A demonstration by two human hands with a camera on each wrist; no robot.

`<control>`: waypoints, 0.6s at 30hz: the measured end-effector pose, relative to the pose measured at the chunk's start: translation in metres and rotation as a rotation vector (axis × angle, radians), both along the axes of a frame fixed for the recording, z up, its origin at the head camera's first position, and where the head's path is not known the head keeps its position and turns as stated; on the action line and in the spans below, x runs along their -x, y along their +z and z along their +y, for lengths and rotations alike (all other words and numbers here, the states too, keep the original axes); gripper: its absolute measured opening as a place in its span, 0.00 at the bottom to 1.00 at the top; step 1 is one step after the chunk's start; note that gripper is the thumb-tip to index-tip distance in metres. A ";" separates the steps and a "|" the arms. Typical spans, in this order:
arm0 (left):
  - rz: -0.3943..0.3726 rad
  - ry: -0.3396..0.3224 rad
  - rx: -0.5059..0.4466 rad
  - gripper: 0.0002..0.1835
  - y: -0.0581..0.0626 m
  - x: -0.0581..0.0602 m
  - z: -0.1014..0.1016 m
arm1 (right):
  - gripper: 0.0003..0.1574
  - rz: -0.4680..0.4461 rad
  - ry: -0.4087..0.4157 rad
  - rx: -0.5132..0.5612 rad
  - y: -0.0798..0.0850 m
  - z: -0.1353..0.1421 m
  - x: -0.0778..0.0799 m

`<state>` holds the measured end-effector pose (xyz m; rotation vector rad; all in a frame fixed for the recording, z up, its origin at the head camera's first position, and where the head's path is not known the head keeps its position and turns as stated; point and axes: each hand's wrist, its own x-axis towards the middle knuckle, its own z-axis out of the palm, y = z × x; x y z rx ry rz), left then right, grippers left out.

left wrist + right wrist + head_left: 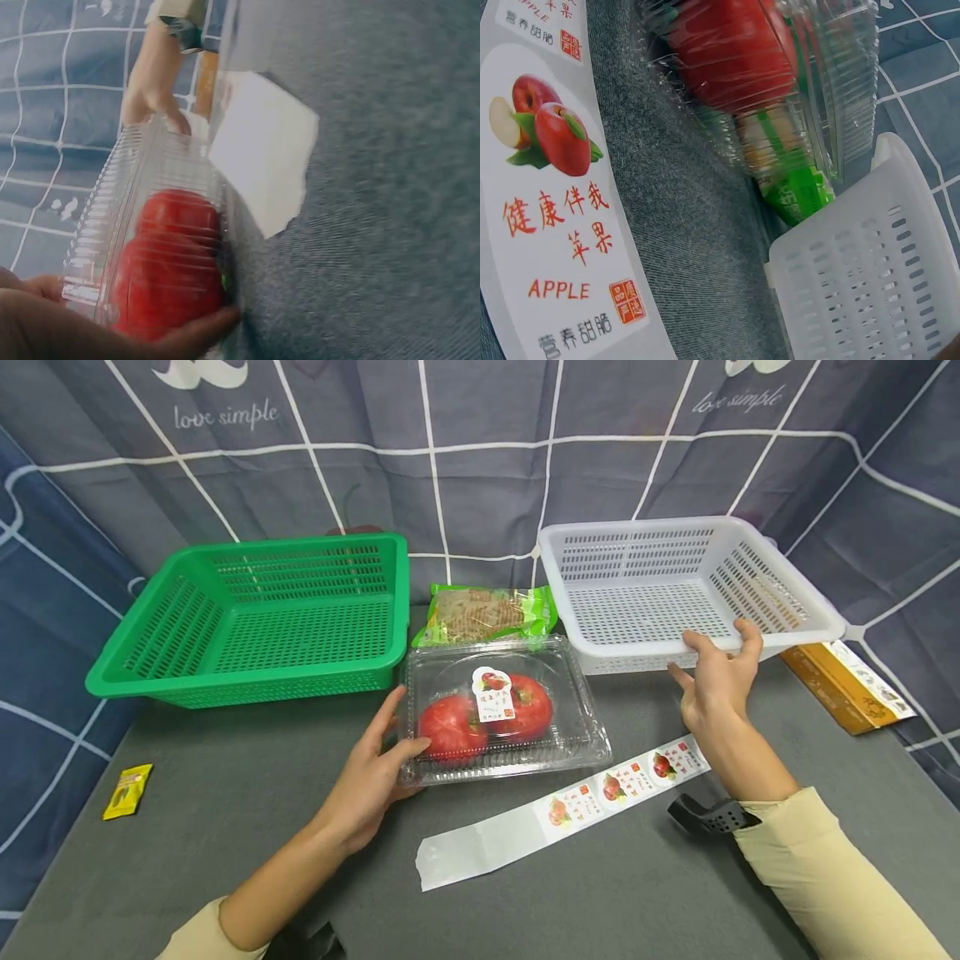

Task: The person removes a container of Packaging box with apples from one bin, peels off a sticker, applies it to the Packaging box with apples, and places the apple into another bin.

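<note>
My left hand [370, 777] grips the front left corner of a clear plastic clamshell box [577, 735], its thumb on the lid edge. Inside lie two red tomatoes [452, 727], and a white fruit-print sticker [493, 695] is on the lid. My right hand [720, 681] holds the front rim of a white slotted basket [645, 650], fingers over the rim and thumb outside. In the right wrist view this hand is almost wholly out of frame. A strip of fruit labels [562, 195], one printed APPLE, lies below the box, partly under my right forearm.
A green slotted basket [247, 681] stands at the left. Behind the box is a green-edged food packet [480, 614]. An orange-brown carton [847, 689] lies by the white basket, partly beneath its rim. A small yellow sachet [127, 792] lies far left. Checked cloth hangs behind.
</note>
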<state>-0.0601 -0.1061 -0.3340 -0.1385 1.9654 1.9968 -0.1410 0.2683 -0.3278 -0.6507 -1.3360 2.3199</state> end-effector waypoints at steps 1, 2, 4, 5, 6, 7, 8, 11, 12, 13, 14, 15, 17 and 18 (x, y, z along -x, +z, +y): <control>-0.039 -0.016 -0.048 0.43 0.000 0.001 -0.001 | 0.44 -0.001 -0.009 -0.003 0.000 -0.001 0.001; -0.071 -0.028 -0.096 0.44 0.000 0.002 -0.001 | 0.43 -0.003 -0.014 -0.004 -0.001 -0.001 0.002; -0.126 -0.043 -0.177 0.46 -0.001 0.005 -0.002 | 0.42 -0.002 -0.022 -0.002 -0.001 -0.002 0.002; -0.142 -0.039 -0.209 0.47 -0.001 0.006 -0.002 | 0.42 -0.004 -0.024 -0.006 -0.001 -0.001 0.002; -0.152 -0.029 -0.233 0.48 -0.001 0.007 -0.003 | 0.42 -0.008 -0.024 -0.010 -0.002 -0.001 0.002; -0.159 -0.019 -0.255 0.48 -0.002 0.008 -0.003 | 0.42 -0.010 -0.023 -0.016 -0.002 -0.001 0.001; -0.163 -0.007 -0.278 0.48 -0.002 0.009 -0.004 | 0.43 -0.012 -0.022 -0.021 -0.002 -0.001 0.001; -0.162 0.020 -0.319 0.48 -0.002 0.008 -0.006 | 0.43 -0.017 -0.019 -0.030 -0.004 -0.001 0.001; -0.162 0.021 -0.324 0.48 -0.001 0.007 -0.007 | 0.44 -0.020 -0.018 -0.033 -0.004 -0.001 0.001; -0.162 0.021 -0.329 0.48 -0.001 0.005 -0.008 | 0.43 -0.021 -0.016 -0.037 -0.005 0.000 0.000; -0.162 0.021 -0.334 0.48 -0.001 0.003 -0.009 | 0.43 -0.022 -0.013 -0.041 -0.005 0.000 0.000; -0.161 0.022 -0.336 0.48 0.000 0.000 -0.009 | 0.43 -0.024 -0.011 -0.046 -0.005 0.000 0.000; -0.157 0.025 -0.340 0.48 0.001 -0.005 -0.011 | 0.43 -0.023 -0.005 -0.058 -0.005 0.000 0.000; -0.155 0.025 -0.345 0.48 0.002 -0.008 -0.013 | 0.43 -0.021 -0.005 -0.063 -0.005 -0.001 0.000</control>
